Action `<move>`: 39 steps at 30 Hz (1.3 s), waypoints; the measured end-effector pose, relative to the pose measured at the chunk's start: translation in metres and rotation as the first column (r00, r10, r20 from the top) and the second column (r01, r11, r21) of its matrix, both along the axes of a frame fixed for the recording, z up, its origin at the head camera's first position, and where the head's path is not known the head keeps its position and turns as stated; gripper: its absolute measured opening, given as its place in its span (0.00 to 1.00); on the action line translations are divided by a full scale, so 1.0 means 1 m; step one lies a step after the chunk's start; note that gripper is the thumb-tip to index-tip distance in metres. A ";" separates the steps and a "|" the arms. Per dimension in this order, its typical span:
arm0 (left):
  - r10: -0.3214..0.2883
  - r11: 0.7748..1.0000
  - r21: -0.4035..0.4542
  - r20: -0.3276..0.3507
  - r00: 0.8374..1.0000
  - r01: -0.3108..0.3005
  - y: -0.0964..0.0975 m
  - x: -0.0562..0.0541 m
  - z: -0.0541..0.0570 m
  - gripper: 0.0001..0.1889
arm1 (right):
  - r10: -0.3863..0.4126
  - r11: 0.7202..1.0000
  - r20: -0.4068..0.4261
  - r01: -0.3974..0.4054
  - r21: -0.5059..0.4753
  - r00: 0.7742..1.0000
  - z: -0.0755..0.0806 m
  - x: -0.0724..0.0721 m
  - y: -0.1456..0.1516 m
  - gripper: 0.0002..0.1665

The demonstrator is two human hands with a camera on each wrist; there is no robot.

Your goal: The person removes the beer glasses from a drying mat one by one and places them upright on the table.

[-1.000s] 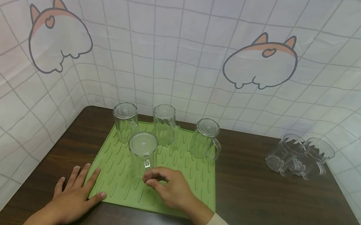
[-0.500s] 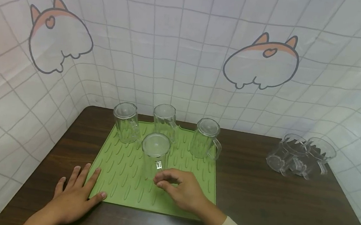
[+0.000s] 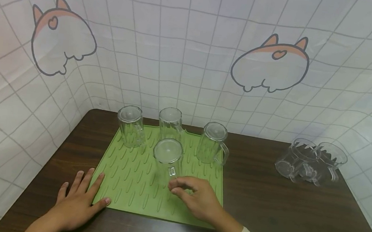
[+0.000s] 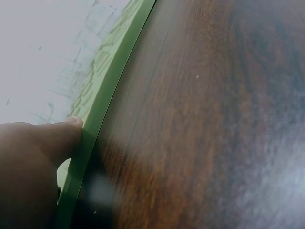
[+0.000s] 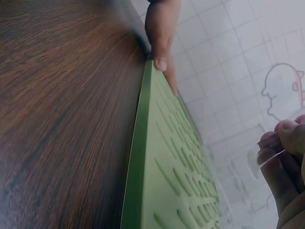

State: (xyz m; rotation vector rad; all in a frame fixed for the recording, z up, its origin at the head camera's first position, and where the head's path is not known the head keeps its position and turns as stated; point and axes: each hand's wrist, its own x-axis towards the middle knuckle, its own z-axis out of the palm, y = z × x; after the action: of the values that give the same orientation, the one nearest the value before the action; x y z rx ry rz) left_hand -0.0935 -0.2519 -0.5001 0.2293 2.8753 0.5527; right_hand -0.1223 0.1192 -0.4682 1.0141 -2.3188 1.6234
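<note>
My right hand (image 3: 197,198) grips the handle of a clear glass mug (image 3: 168,155), which is upside down over the green ridged mat (image 3: 123,196); whether its rim touches the mat I cannot tell. In the right wrist view, thumb and fingers (image 5: 281,143) close round the clear handle. My left hand (image 3: 76,202) lies with fingers spread at the mat's near left corner, thumb (image 4: 71,129) on the mat's edge. Behind the held mug stand three more upside-down mugs: one at the left (image 3: 132,127), one in the middle (image 3: 170,124), and one at the right (image 3: 212,143).
Two clear mugs (image 3: 331,154) stand upright, mouths up, close together at the right of the dark wooden table (image 3: 265,207). A white gridded cloth (image 3: 201,95) with cartoon dog drawings hangs behind and at both sides.
My right hand and the mug in it have moved right across the mat, from left of the middle mug to in front of it. My left hand has stayed in place.
</note>
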 end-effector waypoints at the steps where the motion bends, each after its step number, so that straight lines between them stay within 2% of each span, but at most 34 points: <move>1: 0.000 1.000 -0.001 0.001 1.000 0.000 0.000 0.000 0.000 0.53 | -0.005 1.000 -0.013 0.005 0.002 1.000 0.000 0.000 0.001 0.08; 5: -0.001 1.000 -0.002 0.009 1.000 0.001 0.001 -0.001 0.000 0.53 | -0.026 1.000 -0.094 0.027 0.008 0.995 -0.001 -0.001 0.006 0.10; 11: -0.003 1.000 -0.007 0.009 1.000 0.003 0.001 -0.003 0.001 0.53 | -0.056 0.998 -0.227 0.055 -0.010 0.972 0.000 -0.001 0.011 0.14; 22: -0.004 1.000 -0.027 0.001 1.000 0.004 0.002 -0.004 0.004 0.54 | -0.036 0.998 -0.264 0.021 -0.062 0.964 -0.003 -0.002 0.020 0.19; 28: -0.029 0.998 -0.064 -0.078 0.997 0.024 0.004 -0.004 0.008 0.53 | -0.033 0.998 -0.339 0.012 -0.066 0.940 -0.003 -0.002 0.025 0.19; 34: -0.054 0.994 -0.104 -0.140 0.989 0.039 0.007 -0.006 0.017 0.52 | -0.031 0.999 -0.362 0.013 -0.053 0.932 -0.002 0.000 0.029 0.20; 39: -0.085 0.991 -0.125 -0.229 0.970 0.058 0.011 -0.010 0.028 0.47 | -0.033 0.998 -0.381 0.013 -0.054 0.924 -0.001 0.001 0.030 0.20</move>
State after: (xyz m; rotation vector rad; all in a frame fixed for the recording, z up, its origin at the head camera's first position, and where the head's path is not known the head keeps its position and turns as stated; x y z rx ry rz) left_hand -0.1040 -0.2409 -0.4723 0.4033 3.0981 0.3634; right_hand -0.1214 0.1497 -0.4697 1.1660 -2.0131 1.3238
